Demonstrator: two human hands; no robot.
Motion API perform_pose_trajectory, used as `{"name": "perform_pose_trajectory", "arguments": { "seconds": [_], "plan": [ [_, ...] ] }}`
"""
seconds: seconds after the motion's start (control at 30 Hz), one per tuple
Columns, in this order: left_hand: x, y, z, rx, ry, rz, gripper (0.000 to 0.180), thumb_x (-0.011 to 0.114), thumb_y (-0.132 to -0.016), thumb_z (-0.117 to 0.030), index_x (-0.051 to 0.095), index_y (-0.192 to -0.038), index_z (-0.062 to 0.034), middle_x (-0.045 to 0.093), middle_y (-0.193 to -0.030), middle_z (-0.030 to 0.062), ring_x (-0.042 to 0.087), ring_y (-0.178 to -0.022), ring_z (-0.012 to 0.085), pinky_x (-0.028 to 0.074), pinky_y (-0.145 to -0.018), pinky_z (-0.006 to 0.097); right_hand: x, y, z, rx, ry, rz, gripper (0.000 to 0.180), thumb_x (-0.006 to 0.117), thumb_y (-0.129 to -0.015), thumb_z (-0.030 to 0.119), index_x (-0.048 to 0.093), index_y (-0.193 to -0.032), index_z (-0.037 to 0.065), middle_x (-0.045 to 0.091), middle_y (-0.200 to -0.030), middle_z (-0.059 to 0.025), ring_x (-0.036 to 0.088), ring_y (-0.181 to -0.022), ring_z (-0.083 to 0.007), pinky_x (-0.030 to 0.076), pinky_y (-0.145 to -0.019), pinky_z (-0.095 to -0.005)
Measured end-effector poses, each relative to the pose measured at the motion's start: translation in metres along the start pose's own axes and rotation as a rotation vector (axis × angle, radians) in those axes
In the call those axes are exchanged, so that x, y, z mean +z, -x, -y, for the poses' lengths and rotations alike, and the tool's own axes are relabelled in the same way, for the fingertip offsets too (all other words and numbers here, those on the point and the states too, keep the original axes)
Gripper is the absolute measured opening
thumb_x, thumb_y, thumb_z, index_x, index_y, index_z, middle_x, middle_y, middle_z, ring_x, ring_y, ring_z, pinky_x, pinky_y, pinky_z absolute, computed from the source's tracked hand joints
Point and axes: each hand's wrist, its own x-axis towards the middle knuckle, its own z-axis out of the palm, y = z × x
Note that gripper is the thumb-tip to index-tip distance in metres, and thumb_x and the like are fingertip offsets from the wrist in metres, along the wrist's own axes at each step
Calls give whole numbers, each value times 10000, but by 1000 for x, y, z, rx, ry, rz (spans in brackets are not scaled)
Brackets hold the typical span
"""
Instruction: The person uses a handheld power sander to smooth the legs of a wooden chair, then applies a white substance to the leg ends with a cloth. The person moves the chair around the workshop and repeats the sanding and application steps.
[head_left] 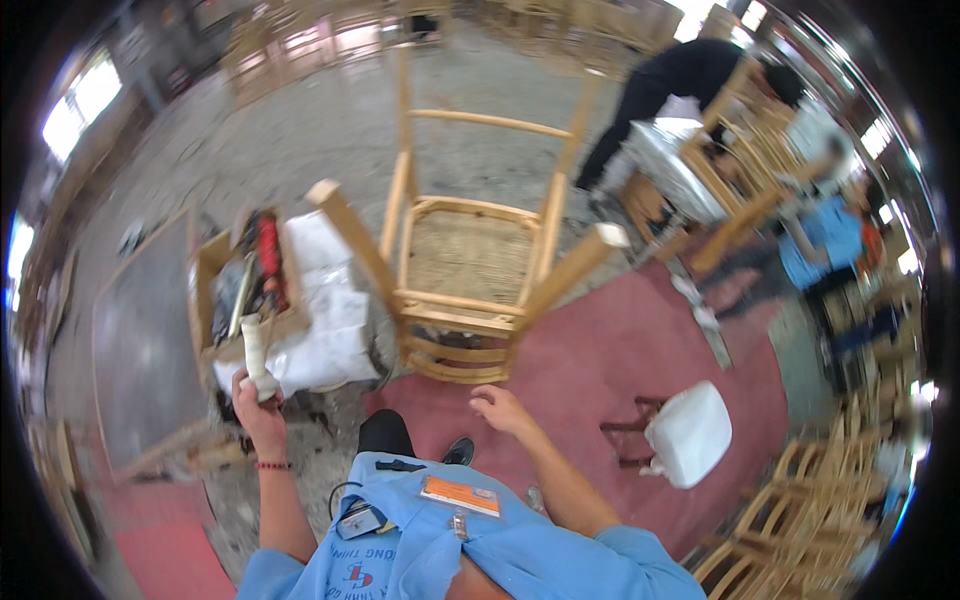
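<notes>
My left hand [262, 415] is closed around a pale, narrow-necked bottle-like thing [255, 352] with a wider lower end, beside a cardboard box of tools. My right hand [503, 410] is in front of me with its fingers loosely bent and apart, and nothing shows in it. Just beyond it is an unfinished wooden chair frame [465, 322], tipped over, its slatted back low and toward me and its legs pointing up. A gap separates my right hand from the chair.
The open cardboard box [207, 270] holds a red tool [268, 250] and lies on white wrapping [335, 315]. A white-topped stool [690, 435] stands on the red mat [590, 350] at right. Wooden frames [800, 500] crowd the lower right. Other people work at the far right.
</notes>
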Motion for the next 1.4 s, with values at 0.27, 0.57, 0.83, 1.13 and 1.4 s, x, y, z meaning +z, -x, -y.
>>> {"name": "perform_pose_trajectory", "arguments": {
  "seconds": [0.27,0.57,0.83,1.13,1.4],
  "plan": [
    [119,45,10,-153,-29,582,398,567,-909,-335,523,-1152,-22,610,-930,77,596,-743,145,505,-615,287,-30,66,59,-69,-164,-144,362,609,-963,204,589,-1251,-15,681,-994,-77,643,-895,-143,522,-805,-296],
    [170,80,10,-253,-350,836,277,554,-909,-248,577,-1057,-16,651,-840,45,604,-735,99,478,-628,236,-56,106,152,-557,81,-348,320,650,-906,181,620,-1196,48,638,-1044,-150,641,-921,-319,526,-795,-372],
    [162,52,-12,-384,-730,786,243,606,-895,-224,632,-934,14,658,-797,89,599,-736,101,480,-636,265,-9,55,207,-896,675,-300,426,694,-759,103,586,-1169,52,586,-1062,-100,586,-950,-299,534,-786,-375],
    [145,-50,-26,-18,-751,525,536,733,-843,-173,520,-1295,21,608,-1161,115,588,-994,186,480,-823,322,-21,16,254,-520,418,-296,452,783,-778,236,613,-1179,114,665,-1087,-107,674,-988,-285,553,-847,-385],
    [203,-163,9,244,-293,710,448,805,-801,-167,544,-1145,-49,615,-1029,59,587,-1004,167,483,-889,326,-37,-18,376,-813,-583,-416,298,738,-825,-32,621,-1096,11,704,-1015,-127,666,-761,-137,565,-626,-272]
  ]
}}
